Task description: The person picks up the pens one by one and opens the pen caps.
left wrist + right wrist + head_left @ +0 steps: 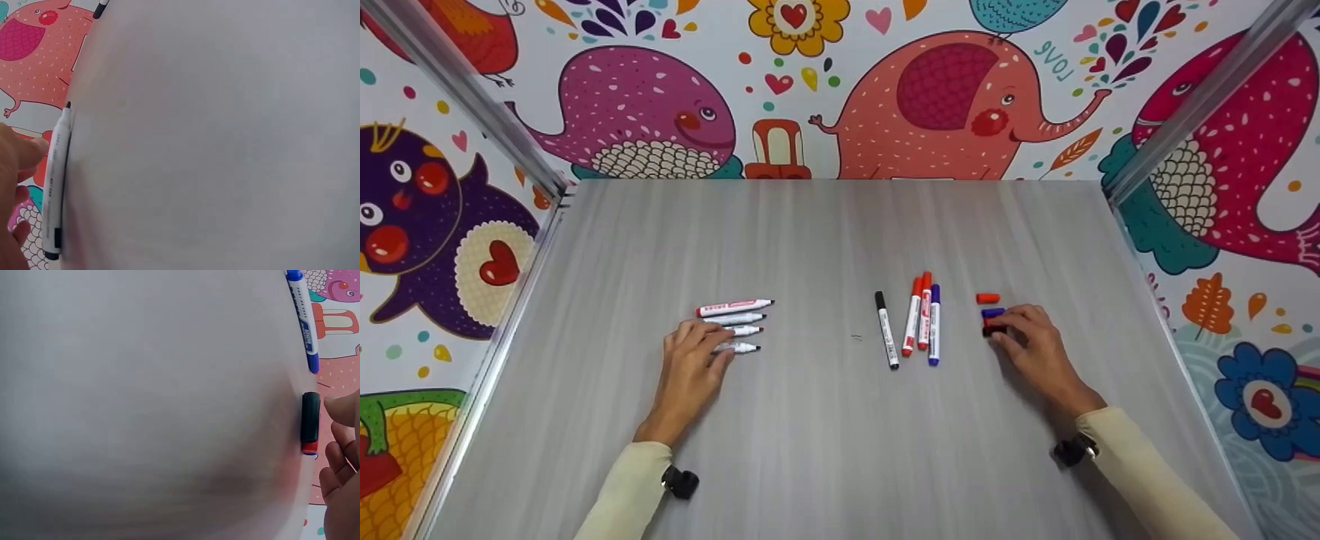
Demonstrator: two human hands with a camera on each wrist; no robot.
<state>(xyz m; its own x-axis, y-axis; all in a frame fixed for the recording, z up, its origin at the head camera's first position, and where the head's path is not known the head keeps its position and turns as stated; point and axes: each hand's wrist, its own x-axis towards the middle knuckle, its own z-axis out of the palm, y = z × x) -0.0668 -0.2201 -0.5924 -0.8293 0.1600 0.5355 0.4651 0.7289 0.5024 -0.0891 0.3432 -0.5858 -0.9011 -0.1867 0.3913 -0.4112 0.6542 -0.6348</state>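
Several uncapped whiteboard markers (pixel 733 307) lie in a column on the left, dark tips pointing right. My left hand (pixel 690 367) is over their rear ends, its thumb and fingers loosely bent near the lowest marker (pixel 747 348). That white-barrelled marker (pixel 55 185) stands out in the left wrist view, with fingertips beside it. On the right, my right hand (pixel 1039 356) has its fingertips at a small row of loose caps: a blue cap (pixel 993 311), a red one partly hidden, and a black cap (pixel 310 416). The thumb (pixel 340 409) is beside the black cap, a narrow gap between them.
Between the hands lie capped markers: a black one (pixel 887 330), two red ones (pixel 912 316) and a blue one (pixel 934 326). A separate red cap (pixel 988 298) lies behind the row. Printed panels (pixel 780 90) border the grey table (pixel 810 450).
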